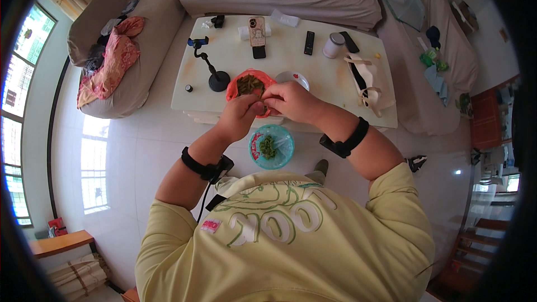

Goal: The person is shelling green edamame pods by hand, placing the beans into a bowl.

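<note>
View: in the head view, we look down on our two hands meeting above the near edge of a pale, rounded-corner table (330, 90).
Left hand: our left hand (241, 114) is narrow, with its fingers curled in and its thumb toward the right hand; we cannot tell whether the fingertips are closed on anything.
Right hand: our right hand (293, 100) reaches across with bent fingers, its tips drawn in close to the left thumb; what lies between the tips is too small for us to make out.
Red bag: an open, crumpled red plastic bag (231, 89) sits at the table's near edge, just beyond and partly behind our hands.
Plant pieces: brownish-green, stringy plant pieces (249, 84) lie inside that bag, near our fingertips.
Teal container: a round, translucent teal plastic container (284, 157) stands on the floor below our hands, well apart from them.
Green heap: a small heap of bright green leafy pieces (267, 147) lies in the container.
Plate: a round white dish (302, 81) rests just right of the bag, partly hidden by our right hand.
Stand: a black phone stand with a round base (218, 81) is left of the bag.
</note>
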The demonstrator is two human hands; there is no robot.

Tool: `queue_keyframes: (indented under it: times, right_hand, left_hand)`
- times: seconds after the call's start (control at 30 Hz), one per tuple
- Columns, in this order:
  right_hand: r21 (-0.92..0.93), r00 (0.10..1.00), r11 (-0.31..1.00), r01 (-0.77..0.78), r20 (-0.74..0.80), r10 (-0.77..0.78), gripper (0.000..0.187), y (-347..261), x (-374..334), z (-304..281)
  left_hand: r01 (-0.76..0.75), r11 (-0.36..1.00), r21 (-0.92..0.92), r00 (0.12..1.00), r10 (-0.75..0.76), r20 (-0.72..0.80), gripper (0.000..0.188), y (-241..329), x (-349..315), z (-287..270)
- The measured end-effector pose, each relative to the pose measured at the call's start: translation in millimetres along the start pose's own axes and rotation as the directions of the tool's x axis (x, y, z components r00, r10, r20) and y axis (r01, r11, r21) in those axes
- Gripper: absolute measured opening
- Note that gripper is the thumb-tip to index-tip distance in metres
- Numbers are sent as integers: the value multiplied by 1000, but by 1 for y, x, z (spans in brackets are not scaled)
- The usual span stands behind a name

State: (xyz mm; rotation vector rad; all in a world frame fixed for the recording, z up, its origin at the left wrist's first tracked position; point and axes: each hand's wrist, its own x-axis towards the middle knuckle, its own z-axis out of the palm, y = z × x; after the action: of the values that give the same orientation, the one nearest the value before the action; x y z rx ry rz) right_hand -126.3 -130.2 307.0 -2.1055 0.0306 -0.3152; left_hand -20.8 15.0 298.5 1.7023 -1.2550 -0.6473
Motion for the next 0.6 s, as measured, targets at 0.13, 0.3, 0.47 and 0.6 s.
queue_keyframes:
  times: [0.13,0.3,0.47,0.6]
  right_hand:
    - [-494,971,842,218,194,-137,7,-12,-6,-3]
    - [-405,967,880,248,158,-200,7,-4,-9,1]
    - [388,914,835,-389,272,300,11,-1,-11,6]
    - [812,885,352,-466,414,214,15,8,-10,13]
  left_hand:
    - [-152,978,141,988,155,-7,9,1,-5,2]
    - [-253,911,326,960,279,-36,10,9,-7,5]
    - [-365,778,512,869,482,-113,10,20,-8,4]
    - [-251,926,281,901,330,-282,10,12,-9,10]
